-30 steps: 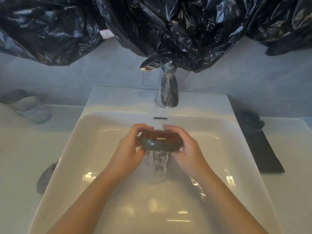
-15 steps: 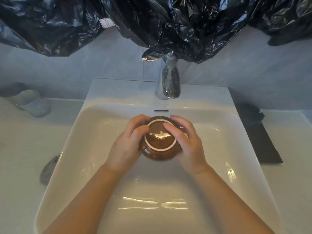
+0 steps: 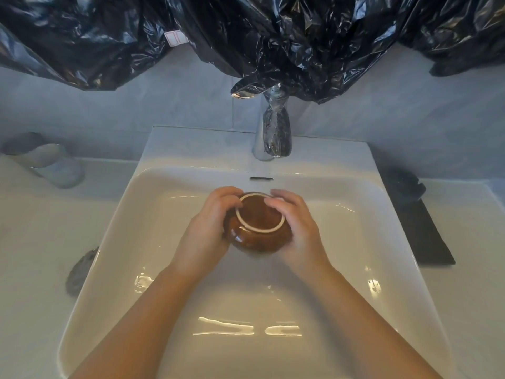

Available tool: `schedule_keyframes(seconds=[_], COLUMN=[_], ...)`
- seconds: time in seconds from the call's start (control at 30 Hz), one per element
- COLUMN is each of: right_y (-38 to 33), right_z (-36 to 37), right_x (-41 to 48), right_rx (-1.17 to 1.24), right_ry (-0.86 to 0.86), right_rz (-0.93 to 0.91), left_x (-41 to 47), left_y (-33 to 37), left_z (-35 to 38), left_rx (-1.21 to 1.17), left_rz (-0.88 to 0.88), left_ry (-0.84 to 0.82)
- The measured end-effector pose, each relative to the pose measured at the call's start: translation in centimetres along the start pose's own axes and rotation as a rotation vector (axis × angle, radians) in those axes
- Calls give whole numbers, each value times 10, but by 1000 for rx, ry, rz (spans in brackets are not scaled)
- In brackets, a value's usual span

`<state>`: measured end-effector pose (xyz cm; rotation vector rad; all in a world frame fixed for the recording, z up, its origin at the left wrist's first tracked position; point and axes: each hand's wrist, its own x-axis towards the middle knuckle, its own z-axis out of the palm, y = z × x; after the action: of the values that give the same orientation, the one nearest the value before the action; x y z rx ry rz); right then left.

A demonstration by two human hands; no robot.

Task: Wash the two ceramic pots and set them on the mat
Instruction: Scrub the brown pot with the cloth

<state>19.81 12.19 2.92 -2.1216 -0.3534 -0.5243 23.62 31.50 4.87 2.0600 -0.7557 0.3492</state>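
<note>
Over the white sink [image 3: 136, 214], mid-frame, I'm rubbing the pot clean, as I'm judging it. I should be holding it low over the basin and squeezing from both sides, since wet glaze slips. The black mat [image 3: 426, 236] is lying at the right edge, well apart. The brown pot [image 3: 257, 231] is sitting bottom-up between my palms. My left hand [image 3: 207, 228] and right hand [image 3: 297, 225] are curling round its sides, fingertips lapping the pale foot ring.

Both the left hand [image 3: 210, 228] and the right hand [image 3: 295, 225] gripped a brown pot [image 3: 258, 228] over the white sink [image 3: 114, 242], the tap [image 3: 273, 132] at twelve o'clock and a black mat [image 3: 426, 233] at three o'clock.
</note>
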Motion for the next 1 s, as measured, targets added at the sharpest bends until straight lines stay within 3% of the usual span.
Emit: schedule_keyframes(seconds=[0.13, 0.27, 0.33, 0.5, 0.67, 0.77, 0.87, 1.0], right_y=[-15, -21, -21, -24, -46, -58, -67, -70], right_z=[1, -1, -1, 0, -1, 8, 18, 27], right_x=[-1, 7, 8, 12, 25, 28, 28, 24], right_rx=[307, 887, 1043, 1178, 1274, 1282, 1278, 1277], right_ry=[-147, -157, -174, -182, -142, -145, -158, -172], right_rz=[528, 809, 845, 966, 1049, 1063, 1081, 1081], left_x=[-1, 4, 6, 12, -6, -38, -69, -82], left_y=[-2, 3, 4, 8, -10, -32, -60, -61], left_z=[3, 5, 6, -19, -96, -135, -159, -159], left_rx=[-197, -331, -262, -140, 169, 255, 327, 265], left_rz=[-411, -569, -589, -608, -665, -769, -860, -994], left_ry=[-117, -61, -50, -117, 131, 182, 105, -189])
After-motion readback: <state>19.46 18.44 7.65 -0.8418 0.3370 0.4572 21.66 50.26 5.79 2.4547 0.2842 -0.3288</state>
